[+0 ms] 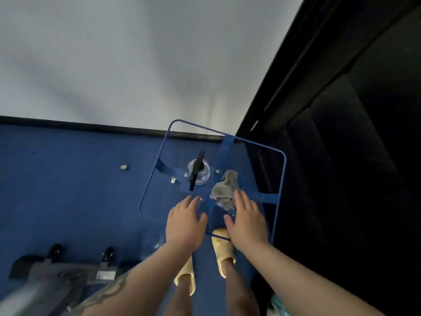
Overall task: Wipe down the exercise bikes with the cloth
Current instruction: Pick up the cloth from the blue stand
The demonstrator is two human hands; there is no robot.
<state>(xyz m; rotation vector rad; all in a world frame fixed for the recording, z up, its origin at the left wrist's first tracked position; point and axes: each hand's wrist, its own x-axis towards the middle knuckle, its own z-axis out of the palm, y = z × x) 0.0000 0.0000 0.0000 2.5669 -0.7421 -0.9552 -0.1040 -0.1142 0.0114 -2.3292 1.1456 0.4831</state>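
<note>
While nothing is yet in either hand, the scene reads from the lower left, where the grey base of an exercise bike (pixel 57 277) with its small black transport wheels sits on the blue carpet (pixel 68 190), blurred at the near edge. Further right stands a glass-topped side table (pixel 157 179) with a thin blue frame, and on it a clear spray bottle (pixel 198 171) seen from above, its black trigger pointing toward the person. The left hand (pixel 184 222) hovers over the near part of the glass, palm down, fingers straight and close together, thumb out to the side, holding nothing. Just right of the bottle lies the cloth (pixel 225 190), a crumpled grey rag resting on the glass. The right hand (pixel 247 218) is flat too, fingers straight and nearly together, its fingertips at the cloth's near edge; whether they touch it I cannot tell. Both seem set to pick things up. The main risk is the bottle: a sideways brush from the left hand could tip it over on the smooth glass. A loose pinch on the cloth may also drag it off the table's edge, and leaning weight onto the glass could rock the light frame near the sandalled feet (pixel 223 249) below.
</note>
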